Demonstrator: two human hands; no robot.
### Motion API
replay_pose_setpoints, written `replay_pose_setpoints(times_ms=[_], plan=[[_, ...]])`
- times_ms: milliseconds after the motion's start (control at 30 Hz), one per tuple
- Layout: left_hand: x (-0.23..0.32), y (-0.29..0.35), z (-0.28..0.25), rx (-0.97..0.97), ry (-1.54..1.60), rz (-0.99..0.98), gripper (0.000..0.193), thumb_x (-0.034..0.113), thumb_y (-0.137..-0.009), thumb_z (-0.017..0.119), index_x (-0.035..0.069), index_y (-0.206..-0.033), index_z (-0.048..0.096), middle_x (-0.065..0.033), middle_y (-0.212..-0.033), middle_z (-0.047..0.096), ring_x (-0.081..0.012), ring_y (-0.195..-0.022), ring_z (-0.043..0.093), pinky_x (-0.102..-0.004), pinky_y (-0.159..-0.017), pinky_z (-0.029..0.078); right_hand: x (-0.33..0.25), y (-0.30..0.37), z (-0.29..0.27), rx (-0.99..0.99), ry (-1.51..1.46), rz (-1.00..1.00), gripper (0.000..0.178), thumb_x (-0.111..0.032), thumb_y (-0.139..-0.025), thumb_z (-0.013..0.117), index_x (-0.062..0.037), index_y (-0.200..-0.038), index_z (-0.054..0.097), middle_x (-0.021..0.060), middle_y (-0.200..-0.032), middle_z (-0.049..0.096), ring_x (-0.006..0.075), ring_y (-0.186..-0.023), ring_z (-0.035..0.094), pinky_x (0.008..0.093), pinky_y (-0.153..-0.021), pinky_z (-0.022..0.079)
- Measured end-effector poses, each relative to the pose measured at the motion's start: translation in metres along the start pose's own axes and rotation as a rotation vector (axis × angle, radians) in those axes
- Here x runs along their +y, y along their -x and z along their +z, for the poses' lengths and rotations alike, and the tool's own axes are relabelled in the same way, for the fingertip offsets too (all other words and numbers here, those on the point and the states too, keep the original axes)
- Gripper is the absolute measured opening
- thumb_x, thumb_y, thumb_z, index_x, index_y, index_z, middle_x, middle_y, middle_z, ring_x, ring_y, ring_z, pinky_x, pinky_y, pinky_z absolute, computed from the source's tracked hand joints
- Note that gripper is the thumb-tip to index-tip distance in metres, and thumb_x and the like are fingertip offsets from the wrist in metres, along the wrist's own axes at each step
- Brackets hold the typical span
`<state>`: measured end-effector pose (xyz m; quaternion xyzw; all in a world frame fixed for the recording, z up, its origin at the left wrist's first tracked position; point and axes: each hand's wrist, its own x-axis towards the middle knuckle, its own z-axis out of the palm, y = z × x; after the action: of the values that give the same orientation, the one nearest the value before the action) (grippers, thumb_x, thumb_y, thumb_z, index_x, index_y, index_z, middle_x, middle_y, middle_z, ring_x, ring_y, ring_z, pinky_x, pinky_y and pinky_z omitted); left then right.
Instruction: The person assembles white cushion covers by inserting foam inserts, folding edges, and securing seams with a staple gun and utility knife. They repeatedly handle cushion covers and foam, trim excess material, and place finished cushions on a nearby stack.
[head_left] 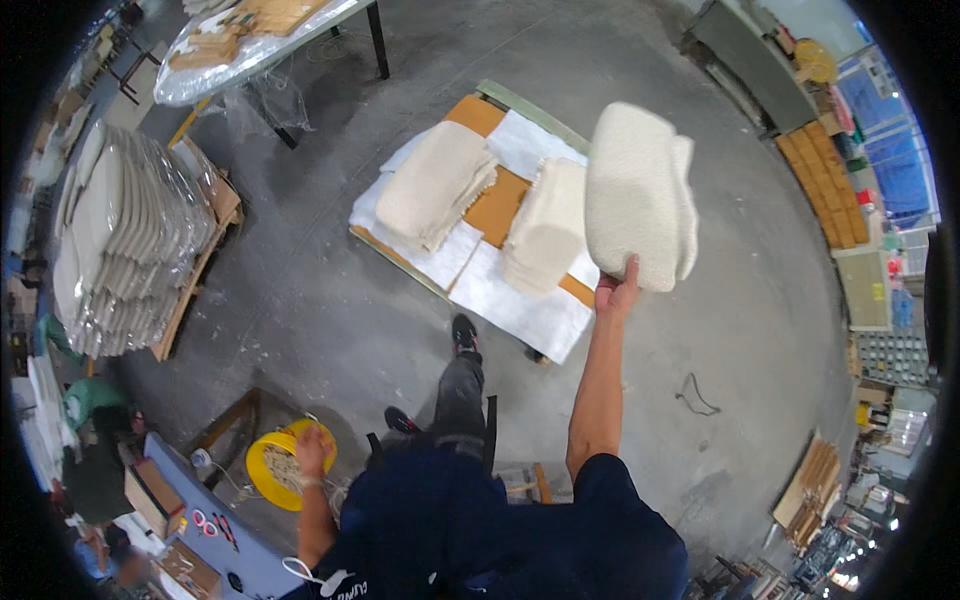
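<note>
My right hand [617, 292] is closed on the lower edge of a cream, nubby-fabric cushion [632, 190], its thumb on the near face. The cushion is held up at the right side of a low platform. A second layer of the same cloth shows behind it. On the platform lie a cream stack of folded-looking padded pieces [437, 187] at left and another cream stack [547, 228] next to the held cushion. My left hand [314, 450] hangs over the rim of a yellow bucket [262, 480]; its fingers are too blurred to read.
The platform bears white padding [525, 310] and brown cardboard [497, 205]. A plastic-wrapped stack of pale cushions [130, 240] stands on a pallet at left. A film-covered table [265, 50] is at far left, a blue-grey bench [215, 525] at near left. A dark cord [697, 395] lies on the floor.
</note>
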<state>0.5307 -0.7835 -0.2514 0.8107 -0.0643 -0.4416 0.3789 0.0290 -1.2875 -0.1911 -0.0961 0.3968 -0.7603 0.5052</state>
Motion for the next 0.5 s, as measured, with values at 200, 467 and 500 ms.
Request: replay_pose_setpoints(times_ms=[200, 467, 500], plan=[[0.022, 0.078, 0.065, -0.175, -0.455, -0.328, 0.036, 0.022, -0.099, 0.064, 0.000, -0.128, 0.064, -0.0131, -0.094, 0.075, -0.0191, -0.072, 0.070, -0.0316, -0.067, 0.057, 0.163, -0.098, -0.061, 0.144, -0.121, 0.144, 0.064, -0.015, -0.102, 0.064, -0.0071, -0.157, 0.032, 0.0134, -0.153, 0.046, 0.0313, -0.138, 0.047, 0.0504, -0.119, 0.039], [0.066, 0.067, 0.116, 0.087, -0.181, -0.490, 0.042, 0.024, -0.100, 0.067, -0.002, -0.133, 0.062, -0.0155, -0.100, 0.075, -0.0216, -0.080, 0.074, -0.0325, -0.070, 0.059, 0.350, -0.182, -0.224, 0.446, 0.526, 0.477, 0.057, -0.033, -0.100, 0.067, -0.0027, -0.144, 0.050, 0.0155, -0.136, 0.061, 0.0314, -0.121, 0.061, 0.0486, -0.097, 0.056], [0.064, 0.072, 0.119, 0.109, -0.149, -0.527, 0.043, 0.025, -0.100, 0.067, -0.001, -0.134, 0.062, -0.0137, -0.103, 0.075, -0.0217, -0.083, 0.074, -0.0316, -0.072, 0.059, 0.356, -0.190, -0.238, 0.283, 0.725, 0.493, 0.056, -0.034, -0.101, 0.065, -0.0040, -0.145, 0.049, 0.0168, -0.137, 0.060, 0.0315, -0.122, 0.060, 0.0486, -0.099, 0.054]])
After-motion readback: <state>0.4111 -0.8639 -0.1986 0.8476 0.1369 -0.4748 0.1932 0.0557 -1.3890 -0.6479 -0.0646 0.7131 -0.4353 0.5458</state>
